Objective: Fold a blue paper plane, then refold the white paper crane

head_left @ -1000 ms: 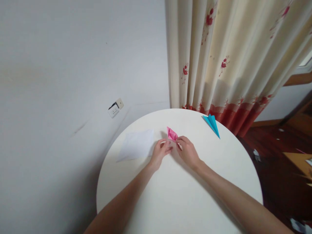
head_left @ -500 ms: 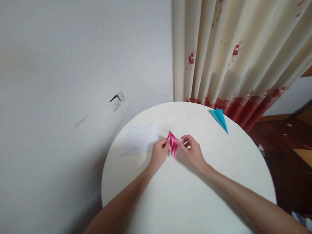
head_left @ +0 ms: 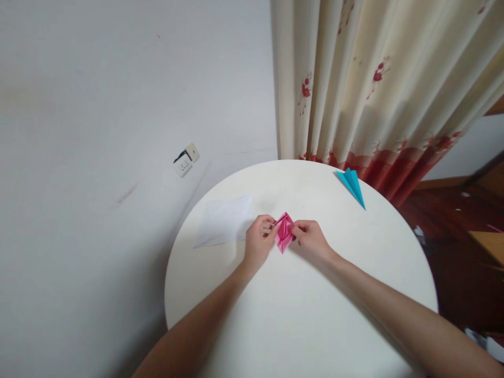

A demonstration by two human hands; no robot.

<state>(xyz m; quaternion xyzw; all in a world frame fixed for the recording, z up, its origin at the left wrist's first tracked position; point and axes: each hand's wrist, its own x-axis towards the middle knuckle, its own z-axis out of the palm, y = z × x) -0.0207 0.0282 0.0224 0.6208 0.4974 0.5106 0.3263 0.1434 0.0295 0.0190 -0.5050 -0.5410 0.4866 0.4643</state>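
Paper [head_left: 284, 234], pink, creased and diamond-shaped, is pinched by both left hand [head_left: 259, 239] and right hand [head_left: 312, 237].

left hand [head_left: 259, 244]: thumb extended, fingers [head_left: 264, 218] bent | right hand [head_left: 313, 237]: thumb and fingers pinched | forearms [head_left: 378, 296]: converging forward

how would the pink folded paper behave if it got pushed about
The pink folded paper is probably light, being small and held at the fingertips of the left hand and right hand. Its creased layers likely make it fairly stiff, though its corners may bend. Flat-sided, it would probably slide rather than roll.
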